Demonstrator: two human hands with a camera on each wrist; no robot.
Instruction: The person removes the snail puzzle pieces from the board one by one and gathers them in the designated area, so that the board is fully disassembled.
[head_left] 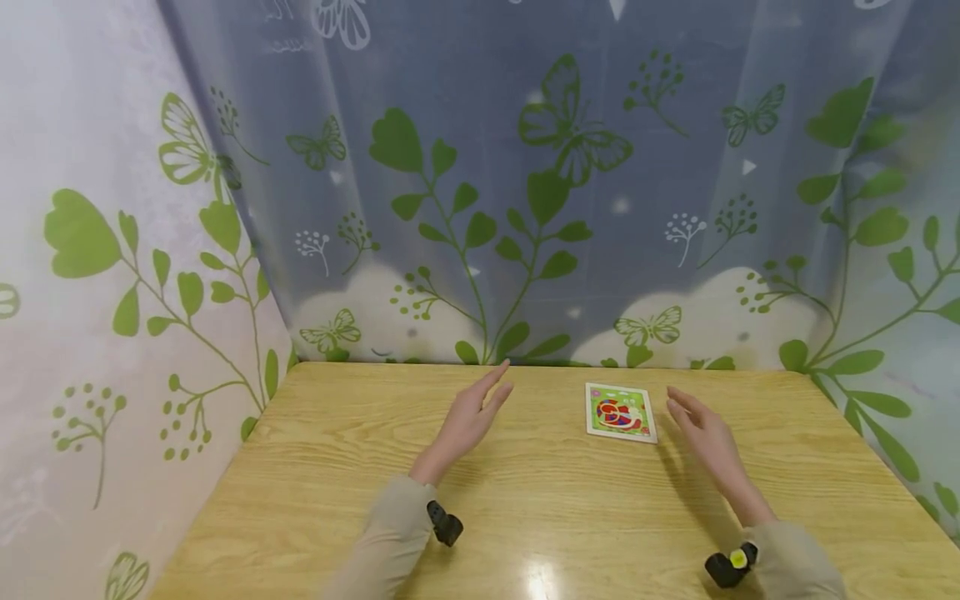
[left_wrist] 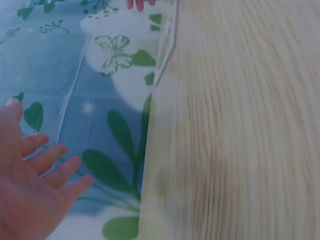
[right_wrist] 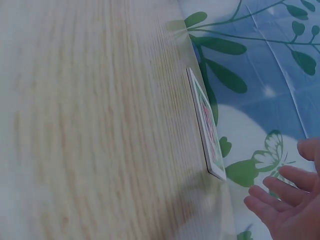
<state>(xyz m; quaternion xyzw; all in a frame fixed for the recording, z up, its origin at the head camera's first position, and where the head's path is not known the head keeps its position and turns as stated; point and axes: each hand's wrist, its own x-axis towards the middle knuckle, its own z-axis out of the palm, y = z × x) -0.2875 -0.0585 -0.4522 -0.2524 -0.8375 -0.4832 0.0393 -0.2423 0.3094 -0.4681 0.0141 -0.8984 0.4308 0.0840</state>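
Observation:
A small square picture board [head_left: 621, 413] with a white edge lies flat on the wooden table, towards the back and right of middle. Its picture shows a red snail-like figure on green. My right hand [head_left: 703, 435] is held just to the right of the board, fingers straight and nothing in them. Well to the board's left, my left hand [head_left: 465, 419] is raised over the table with its fingers extended, also holding nothing. The right wrist view shows the board [right_wrist: 207, 127] edge-on, beside the spread fingers [right_wrist: 280, 192]. In the left wrist view the left palm [left_wrist: 30, 195] faces the camera.
The light wooden table [head_left: 525, 500] runs back to a blue-grey curtain [head_left: 480, 100] printed with green leaves and butterflies. Pale patterned cloth [head_left: 97, 350] hangs on the left side, and similar cloth [head_left: 900, 333] on the right. Each wrist wears a black camera [head_left: 446, 525].

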